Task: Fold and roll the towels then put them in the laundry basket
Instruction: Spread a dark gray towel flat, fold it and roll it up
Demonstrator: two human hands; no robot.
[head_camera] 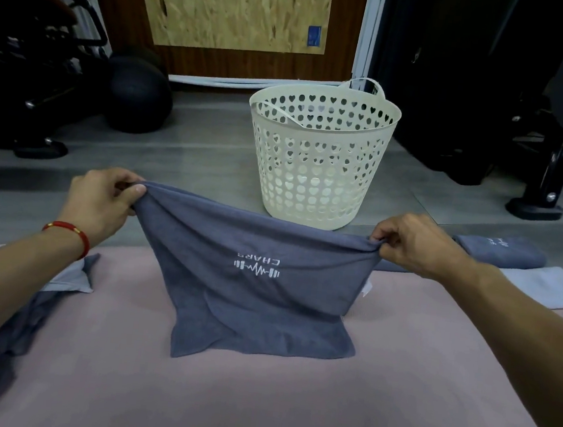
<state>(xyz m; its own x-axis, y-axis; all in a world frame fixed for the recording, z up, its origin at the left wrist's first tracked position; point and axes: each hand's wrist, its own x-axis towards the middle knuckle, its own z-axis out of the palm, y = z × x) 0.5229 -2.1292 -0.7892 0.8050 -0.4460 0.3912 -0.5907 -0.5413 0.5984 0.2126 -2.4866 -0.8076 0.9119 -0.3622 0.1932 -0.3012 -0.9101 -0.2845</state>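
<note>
A person's view down at their own two arms, reaching forward over a pink surface [289, 403]. Between the hands hangs a blue-grey towel [260, 280], stretched sideways so its long top edge runs left to right, level with the hands. The left hand [102, 203], with a red bracelet [68, 230] on its wrist, pinches the towel's top left corner between thumb and curled fingers. The right hand [411, 243] pinches the top right corner the same way. The hands are held well apart, so the top edge sags only a little between them. The towel drops from that edge toward the person, and its lower end lies crumpled on the pink surface, with a white dumbbell logo [257, 268] facing up

Straight ahead, beyond the towel's top edge and slightly toward the right hand, a cream laundry basket [318, 168] with heart-shaped holes stands upright on the grey floor [192, 156]. No towels can be seen inside it through the holes

To the right, just past the right hand, a rolled blue-grey towel [503, 252] lies beside a pale folded towel [548, 287]. More loose towels [15, 318] lie heaped under the left arm

The held towel looks ready to be laid flat for folding; the right hand seems nearer the basket
</note>
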